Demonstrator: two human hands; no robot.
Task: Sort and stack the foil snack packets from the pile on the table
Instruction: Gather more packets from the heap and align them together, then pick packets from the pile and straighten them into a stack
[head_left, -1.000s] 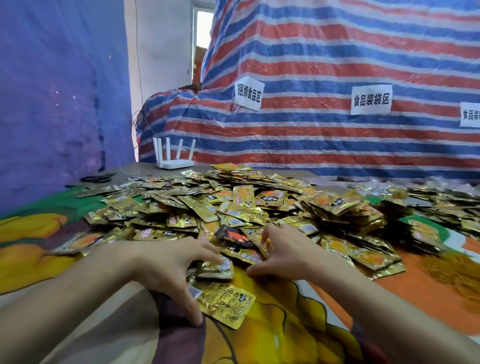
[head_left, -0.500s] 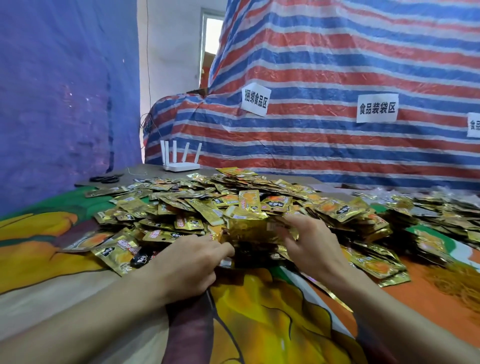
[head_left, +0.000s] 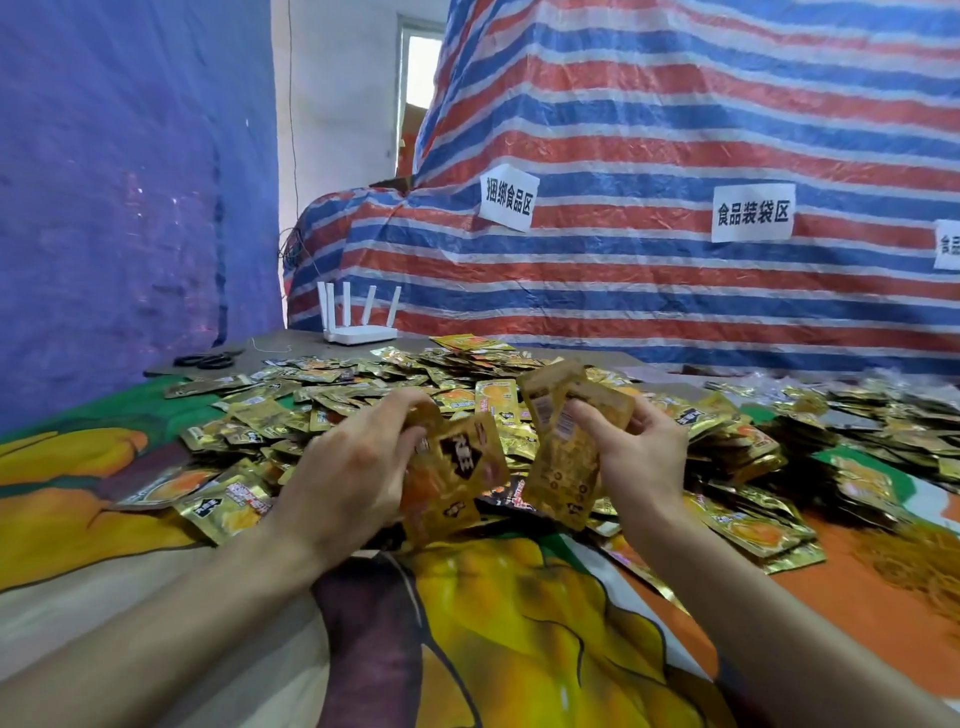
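Above pile (head_left: 363, 395): left hand (head_left: 353, 467), right hand (head_left: 644, 457) now raised, gripping packets (head_left: 452, 467).

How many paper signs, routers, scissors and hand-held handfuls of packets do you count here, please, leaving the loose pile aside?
Paper signs: 3, the rightmost cut by the frame edge
Router: 1
Scissors: 1
Held packets: 2, the left handful in the left hand, the right handful in the right hand
Total: 7

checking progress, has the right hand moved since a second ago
Yes. The right hand rose from the near edge of the pile of gold foil snack packets and now grips a raised bunch of packets.
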